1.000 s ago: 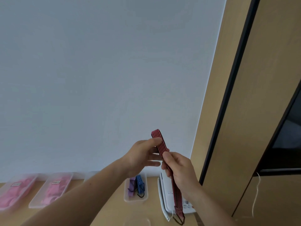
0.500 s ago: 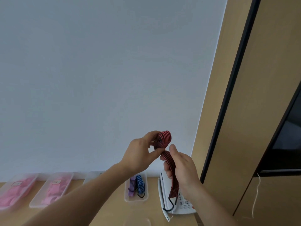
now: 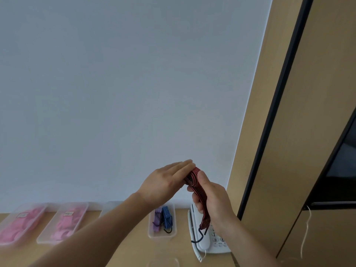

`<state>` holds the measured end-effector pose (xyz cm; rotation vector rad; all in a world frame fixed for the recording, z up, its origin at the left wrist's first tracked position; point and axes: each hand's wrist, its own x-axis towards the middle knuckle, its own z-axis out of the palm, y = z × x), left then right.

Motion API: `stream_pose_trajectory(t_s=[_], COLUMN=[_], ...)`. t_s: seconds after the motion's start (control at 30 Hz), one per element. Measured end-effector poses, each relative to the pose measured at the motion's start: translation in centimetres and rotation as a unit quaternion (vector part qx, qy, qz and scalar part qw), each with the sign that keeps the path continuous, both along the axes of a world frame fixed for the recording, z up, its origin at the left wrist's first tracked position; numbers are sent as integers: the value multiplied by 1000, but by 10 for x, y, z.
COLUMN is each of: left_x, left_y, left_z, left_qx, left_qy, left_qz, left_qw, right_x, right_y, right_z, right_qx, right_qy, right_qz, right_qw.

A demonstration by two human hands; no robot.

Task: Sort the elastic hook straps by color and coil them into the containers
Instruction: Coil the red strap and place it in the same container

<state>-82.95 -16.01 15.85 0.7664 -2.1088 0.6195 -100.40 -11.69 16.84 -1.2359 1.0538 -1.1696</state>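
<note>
Red-and-black striped, the red strap (image 3: 192,177) is up in the air on my head feed, in front of the pale wall (image 3: 115,93) and well above the wooden table (image 3: 125,245). Its upper part is wound into a small coil between both hands. The left hand (image 3: 165,183) has its fingers straight and together, pressed flat against the coil; I cannot see its thumb. The right hand (image 3: 212,201) has its fingers curled round the strap's loose tail, thumb up against the coil. The tail hangs from that fist and ends in a black hook (image 3: 199,238) in front of a white telephone (image 3: 205,247). Below the left wrist, a clear container (image 3: 152,235) on the table holds a purple strap (image 3: 157,220) and a blue strap (image 3: 167,218) side by side. Further left sit a pink-filled container (image 3: 82,209) and an outer pink-filled container (image 3: 41,209), both blurred
</note>
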Motion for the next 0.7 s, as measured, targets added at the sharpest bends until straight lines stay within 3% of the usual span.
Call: stream_pose_trajectory(t_s=[0.07, 0.13, 0.17, 0.27, 0.3, 0.33, 0.4, 0.47, 0.7], left_x=[-3, -9, -11, -11, -11, -12, -15, -17, -12], left_y=[1, 7, 8, 9, 11, 14, 16, 17, 19], left_z=[1, 7, 11, 24, 27, 30, 31, 32, 42], left_qx=[71, 250, 365, 625, 664, 686, 689, 666, 582], left_qy=[46, 177, 242, 397, 411, 411, 415, 429, 418], left_qz=[4, 9, -2, -87, -118, -143, -164, -168, -138], left_qw=[996, 952, 899, 666, 613, 584, 572, 586, 684], right_x=[-1, -3, -4, -5, -5, -5, -3, -3, -7], right_y=[0, 0, 0, -1, 0, 0, 2, 3, 0], right_z=[-1, -2, -2, -1, -1, -1, -2, -4, -7], right_qx=[-7, -22, -31, -55, -62, -69, -77, -77, -50], right_qy=[2, 4, 4, 0, 3, 12, 31, 42, 86], right_qz=[4, 5, 4, 9, 14, 20, 32, 28, -10], right_qw=[1000, 1000, 999, 998, 998, 997, 996, 996, 995])
